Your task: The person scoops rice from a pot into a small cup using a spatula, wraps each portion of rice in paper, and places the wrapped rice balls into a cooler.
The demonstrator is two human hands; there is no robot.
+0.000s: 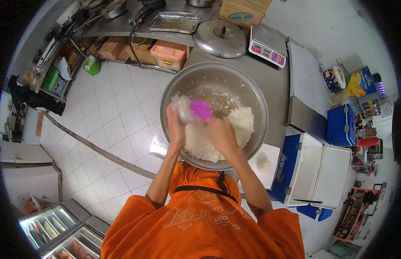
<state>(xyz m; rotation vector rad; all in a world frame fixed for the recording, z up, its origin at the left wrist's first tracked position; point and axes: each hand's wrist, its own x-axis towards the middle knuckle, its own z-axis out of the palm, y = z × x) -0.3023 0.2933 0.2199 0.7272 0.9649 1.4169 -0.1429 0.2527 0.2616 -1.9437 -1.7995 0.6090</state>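
A large round metal pot (258, 87) stands before me with a mound of cooked white rice (200, 142) in its near half. Loose grains cling to its far floor and wall. Over the pot's left side, my left hand (176, 126) grips a clear plastic bag (182, 108) that has white contents, likely rice. My right hand (223, 136) is closed around the handle of a purple scoop (201, 109), whose blurred blade is at the bag's right side. The exact contact between blade and bag cannot be made out.
At right, a white board (273, 152) bears a small clump of rice (265, 165), beside an open blue cooler (304, 168). Beyond the pot are a metal lid (220, 40), a digital scale (268, 51) and a metal tray (174, 22). Tiled floor (113, 97) lies left.
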